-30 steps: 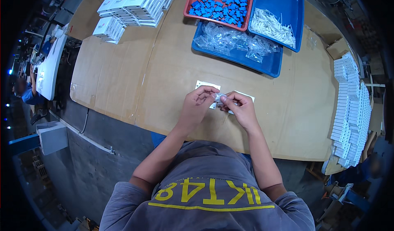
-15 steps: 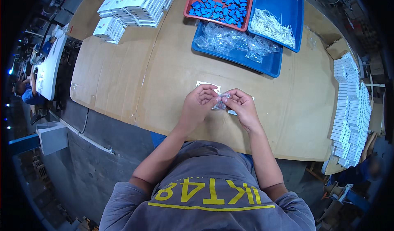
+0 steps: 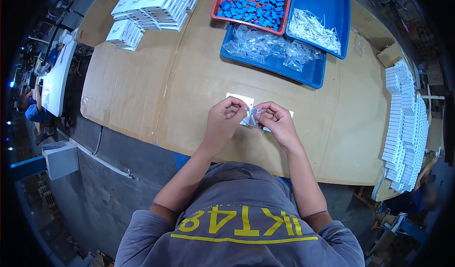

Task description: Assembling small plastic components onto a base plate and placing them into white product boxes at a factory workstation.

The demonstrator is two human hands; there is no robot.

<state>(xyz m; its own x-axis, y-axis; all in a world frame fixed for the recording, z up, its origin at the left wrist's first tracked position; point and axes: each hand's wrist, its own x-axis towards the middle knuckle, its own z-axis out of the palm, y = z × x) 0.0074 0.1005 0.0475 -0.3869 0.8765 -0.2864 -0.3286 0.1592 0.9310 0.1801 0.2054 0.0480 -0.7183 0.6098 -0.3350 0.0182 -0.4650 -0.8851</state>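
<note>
Between my two hands is a small clear plastic bag [image 3: 251,117], pinched at its upper edge from both sides. My left hand [image 3: 224,121] has thumb and forefinger closed on its left side. My right hand [image 3: 278,122] grips the right side the same way. What the bag holds, if anything, is too small to make out. Behind the hands, a flat white piece [image 3: 242,99] lies on the cardboard-covered table [image 3: 199,77]. Another white piece [image 3: 291,114] shows partly beside my right hand, mostly hidden by it.
Beyond my hands stand a red tray [image 3: 215,12] of blue plastic parts, a blue tray [image 3: 345,18] of white sticks, and a lower blue tray [image 3: 308,80] of clear bags. White boxes [image 3: 151,4] are stacked at far left, more boxes [image 3: 405,134] at right. A person [image 3: 35,109] sits leftward.
My fingers have shifted on the bag, and the left hand has drawn slightly left. The bag looks more spread between the two pinches.
</note>
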